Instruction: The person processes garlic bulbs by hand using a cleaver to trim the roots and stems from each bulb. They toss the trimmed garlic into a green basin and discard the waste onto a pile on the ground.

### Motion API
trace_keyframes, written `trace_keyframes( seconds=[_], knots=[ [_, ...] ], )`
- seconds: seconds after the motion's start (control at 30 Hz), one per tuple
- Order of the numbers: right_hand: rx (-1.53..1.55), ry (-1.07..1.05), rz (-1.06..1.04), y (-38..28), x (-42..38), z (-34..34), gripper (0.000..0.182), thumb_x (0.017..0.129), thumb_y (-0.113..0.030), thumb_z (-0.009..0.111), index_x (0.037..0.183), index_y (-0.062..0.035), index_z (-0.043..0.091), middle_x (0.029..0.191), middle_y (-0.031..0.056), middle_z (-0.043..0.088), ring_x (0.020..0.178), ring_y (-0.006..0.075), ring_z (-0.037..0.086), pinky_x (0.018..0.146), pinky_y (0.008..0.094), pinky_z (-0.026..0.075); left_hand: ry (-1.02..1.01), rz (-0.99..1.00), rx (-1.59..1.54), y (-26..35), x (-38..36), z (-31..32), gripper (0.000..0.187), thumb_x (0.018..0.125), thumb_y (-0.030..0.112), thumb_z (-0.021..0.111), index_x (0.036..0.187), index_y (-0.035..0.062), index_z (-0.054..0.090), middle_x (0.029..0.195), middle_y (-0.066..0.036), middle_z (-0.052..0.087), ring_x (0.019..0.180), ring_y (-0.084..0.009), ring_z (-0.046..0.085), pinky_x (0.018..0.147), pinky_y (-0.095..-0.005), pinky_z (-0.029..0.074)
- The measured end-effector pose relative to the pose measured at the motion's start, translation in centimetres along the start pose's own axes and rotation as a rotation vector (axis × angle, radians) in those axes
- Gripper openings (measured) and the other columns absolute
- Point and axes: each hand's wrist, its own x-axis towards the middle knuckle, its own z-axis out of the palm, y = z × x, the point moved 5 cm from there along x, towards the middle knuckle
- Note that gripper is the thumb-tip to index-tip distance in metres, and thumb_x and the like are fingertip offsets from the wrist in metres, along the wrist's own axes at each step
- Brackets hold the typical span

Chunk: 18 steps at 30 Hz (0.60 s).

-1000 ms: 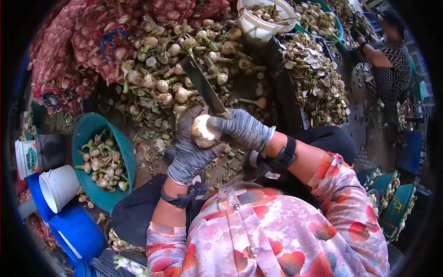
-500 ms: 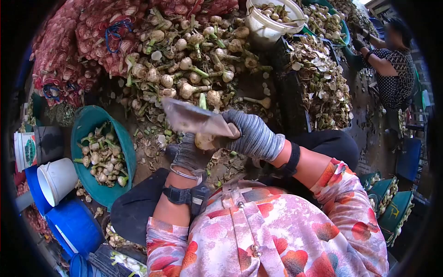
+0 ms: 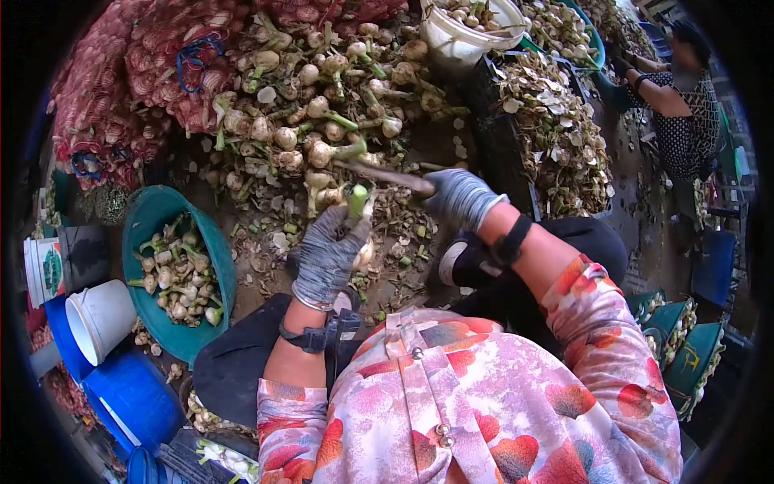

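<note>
My left hand [image 3: 329, 250], in a grey knitted glove, is closed around a garlic bulb [image 3: 364, 255]. Its cut green stem [image 3: 357, 199] sticks up past my fingers. My right hand [image 3: 463, 198], gloved the same way, grips a knife [image 3: 387, 175] by the handle. The blade points left, seen nearly edge-on, just beyond the stem and apart from my left hand. In front of both hands lies a heap of garlic bulbs [image 3: 320, 153] with stems on.
Left stands a green basin [image 3: 222, 266] holding trimmed bulbs, beside white [image 3: 101, 319] and blue buckets [image 3: 133, 395]. Red net sacks [image 3: 181, 64] rise at the back left. A crate of peelings [image 3: 564, 137] and a white bucket [image 3: 459, 44] stand right, near another person [image 3: 681, 105].
My right hand has moved right, taking the knife away from the bulb, and the blade has turned edge-on. My left hand has turned, so the bulb's stem now points up.
</note>
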Motion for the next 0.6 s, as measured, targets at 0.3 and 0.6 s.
trace_keyframes(
  seconds=[0.3,0.6],
  knots=[
    [0.598,0.225,-0.320,-6.1,-1.3,-1.1,0.046,0.083,-0.045,0.071,0.086,-0.0004,0.062,0.069,0.0069,0.061,0.064,0.0186,0.055,0.065,0.0357,0.048,-0.117,0.061,0.351,-0.1,1.2,1.1,0.039,0.084,0.016,0.071,0.118,0.0032,0.059,0.101,-0.009,0.065,0.088,-0.0193,0.064,0.079,-0.0317,0.051],
    [1.454,-0.342,0.315,-3.4,-0.9,2.8,0.036,0.092,-0.051,0.054,0.080,-0.0173,0.057,0.051,-0.0053,0.036,0.041,0.0113,0.039,0.034,0.0305,0.024,-0.065,0.100,-0.704,-0.3,1.1,0.7,0.076,0.085,0.040,0.072,0.140,0.0038,0.035,0.126,-0.010,0.052,0.114,-0.0191,0.054,0.097,-0.0294,0.045]
  ],
)
